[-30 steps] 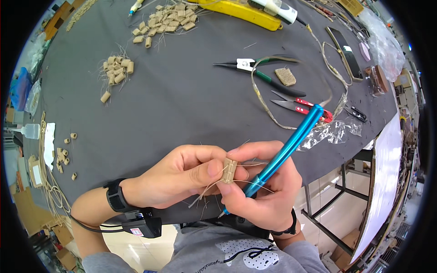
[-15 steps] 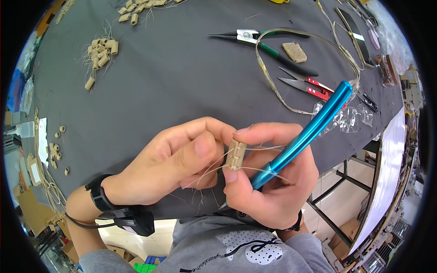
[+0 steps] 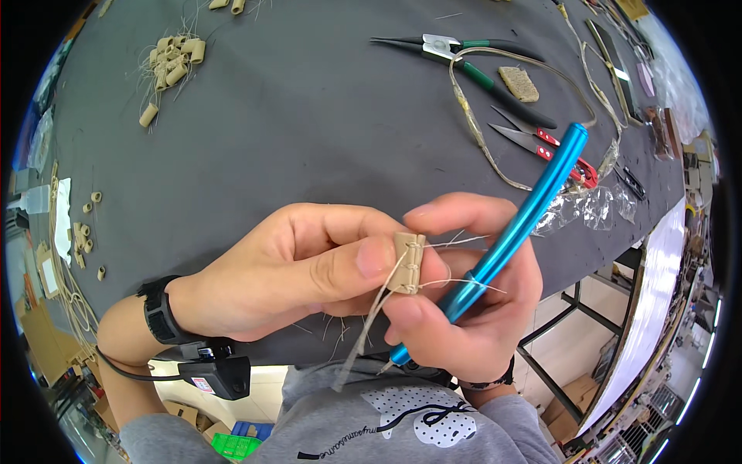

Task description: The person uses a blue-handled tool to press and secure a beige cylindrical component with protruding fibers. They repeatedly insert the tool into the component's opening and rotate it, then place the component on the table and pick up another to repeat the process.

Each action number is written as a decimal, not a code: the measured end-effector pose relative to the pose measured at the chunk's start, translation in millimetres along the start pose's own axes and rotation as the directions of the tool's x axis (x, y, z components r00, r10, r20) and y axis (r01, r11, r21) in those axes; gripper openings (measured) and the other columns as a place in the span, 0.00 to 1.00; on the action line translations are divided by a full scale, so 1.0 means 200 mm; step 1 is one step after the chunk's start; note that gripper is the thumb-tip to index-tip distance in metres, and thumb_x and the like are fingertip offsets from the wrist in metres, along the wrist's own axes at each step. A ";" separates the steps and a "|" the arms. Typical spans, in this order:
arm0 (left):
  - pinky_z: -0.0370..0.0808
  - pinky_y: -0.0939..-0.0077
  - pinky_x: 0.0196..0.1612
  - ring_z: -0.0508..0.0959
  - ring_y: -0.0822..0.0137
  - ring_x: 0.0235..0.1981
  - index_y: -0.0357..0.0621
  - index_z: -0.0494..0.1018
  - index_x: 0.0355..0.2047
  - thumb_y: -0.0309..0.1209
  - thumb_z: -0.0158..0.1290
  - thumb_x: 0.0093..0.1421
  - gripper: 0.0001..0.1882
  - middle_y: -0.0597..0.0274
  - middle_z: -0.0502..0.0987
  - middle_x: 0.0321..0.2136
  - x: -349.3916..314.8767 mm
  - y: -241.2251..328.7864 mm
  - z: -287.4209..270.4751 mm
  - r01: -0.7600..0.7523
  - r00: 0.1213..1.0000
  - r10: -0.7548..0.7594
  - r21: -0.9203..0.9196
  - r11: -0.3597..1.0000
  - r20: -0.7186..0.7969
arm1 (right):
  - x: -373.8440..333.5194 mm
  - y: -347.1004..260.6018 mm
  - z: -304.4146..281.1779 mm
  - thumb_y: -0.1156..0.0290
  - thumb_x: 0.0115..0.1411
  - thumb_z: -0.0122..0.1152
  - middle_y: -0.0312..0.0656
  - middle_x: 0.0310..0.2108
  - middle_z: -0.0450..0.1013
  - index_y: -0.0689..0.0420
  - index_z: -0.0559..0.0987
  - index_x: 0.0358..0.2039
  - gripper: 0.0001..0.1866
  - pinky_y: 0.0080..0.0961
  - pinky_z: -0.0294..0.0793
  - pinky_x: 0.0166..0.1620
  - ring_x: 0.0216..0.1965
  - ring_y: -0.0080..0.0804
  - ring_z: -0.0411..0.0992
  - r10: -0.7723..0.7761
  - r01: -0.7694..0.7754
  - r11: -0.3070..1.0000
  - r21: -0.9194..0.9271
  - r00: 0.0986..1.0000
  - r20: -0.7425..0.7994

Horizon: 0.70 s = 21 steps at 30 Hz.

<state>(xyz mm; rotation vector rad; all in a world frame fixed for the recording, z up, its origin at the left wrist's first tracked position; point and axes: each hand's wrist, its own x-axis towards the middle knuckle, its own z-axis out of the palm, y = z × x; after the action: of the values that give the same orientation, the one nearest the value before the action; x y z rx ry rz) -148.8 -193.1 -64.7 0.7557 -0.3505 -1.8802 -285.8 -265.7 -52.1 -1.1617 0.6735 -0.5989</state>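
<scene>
Between the thumb and fingers of my left hand [image 3: 309,271] is a small beige tube [image 3: 403,267], upright and slightly tilted, with thread stitched along its side. Pale threads [image 3: 369,325] trail down from its left side, and others stick out to the right. My right hand [image 3: 479,325] is closed around a shiny blue pen-shaped tool [image 3: 533,205], which slants across the palm with its thin tip pointing down toward my shirt. The right thumb and forefinger are spread beside the tube, the thumb close to its lower end.
A pile of beige tubes with thread ends [image 3: 174,62] lies far left, smaller ones [image 3: 83,240] at the left edge. Long-nosed pliers [image 3: 471,62], red-handled snips [image 3: 541,147], a tan block [image 3: 519,84], a looped cord [image 3: 471,127] and clear plastic wrap [image 3: 587,209] lie at right.
My left thumb has come onto the tube, and the right thumb and forefinger have moved off its ends. The left-side threads now hang down together. The whole view has shifted slightly.
</scene>
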 end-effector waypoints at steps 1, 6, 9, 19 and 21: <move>0.60 0.87 0.25 0.64 0.80 0.24 0.36 0.65 0.36 0.40 0.44 0.54 0.18 0.66 0.68 0.28 0.00 0.00 0.01 -0.013 0.999 0.014 0.037 0.999 -0.030 | 0.00 0.00 -0.01 0.73 0.39 0.62 0.39 0.12 0.67 0.70 0.60 0.37 0.27 0.09 0.63 0.15 0.12 0.19 0.66 -0.009 0.009 1.000 -0.004 1.000 0.016; 0.54 0.85 0.18 0.58 0.79 0.14 0.36 0.64 0.29 0.43 0.45 0.52 0.19 0.68 0.60 0.17 0.02 -0.01 0.01 -0.046 0.998 0.052 0.114 0.992 -0.045 | -0.02 0.05 -0.08 0.66 0.48 0.53 0.39 0.07 0.63 0.66 0.54 0.43 0.27 0.12 0.55 0.08 0.05 0.21 0.59 -0.189 0.192 0.979 0.073 0.981 -0.044; 0.51 0.84 0.16 0.54 0.80 0.11 0.36 0.64 0.29 0.44 0.43 0.53 0.19 0.69 0.58 0.15 0.02 -0.03 0.02 -0.079 0.992 0.089 0.121 0.990 -0.086 | 0.00 0.07 -0.10 0.65 0.56 0.34 0.39 0.12 0.60 0.56 0.55 0.47 0.19 0.16 0.54 0.06 0.05 0.22 0.51 -0.365 0.403 0.872 0.279 0.914 -0.180; 0.50 0.84 0.15 0.52 0.80 0.10 0.38 0.63 0.27 0.45 0.42 0.54 0.19 0.70 0.58 0.15 0.03 -0.03 0.02 -0.039 0.996 0.044 0.069 0.997 -0.079 | 0.01 0.08 -0.06 0.63 0.57 0.34 0.40 0.21 0.61 0.52 0.51 0.50 0.20 0.18 0.69 0.21 0.12 0.20 0.54 -0.568 0.614 0.788 0.047 0.753 -0.332; 0.51 0.84 0.16 0.53 0.80 0.10 0.39 0.63 0.27 0.45 0.43 0.53 0.19 0.70 0.58 0.15 0.03 -0.03 0.02 -0.019 0.996 0.024 0.068 0.998 -0.086 | 0.02 0.09 -0.06 0.63 0.57 0.34 0.40 0.21 0.61 0.52 0.51 0.50 0.20 0.18 0.69 0.21 0.12 0.20 0.54 -0.597 0.626 0.779 -0.027 0.729 -0.336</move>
<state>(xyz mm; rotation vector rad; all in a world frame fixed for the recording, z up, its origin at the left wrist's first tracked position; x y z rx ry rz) -156.6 -197.1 -67.3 0.8725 -0.3669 -1.8167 -290.2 -270.1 -73.5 -1.2093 0.5195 -1.4053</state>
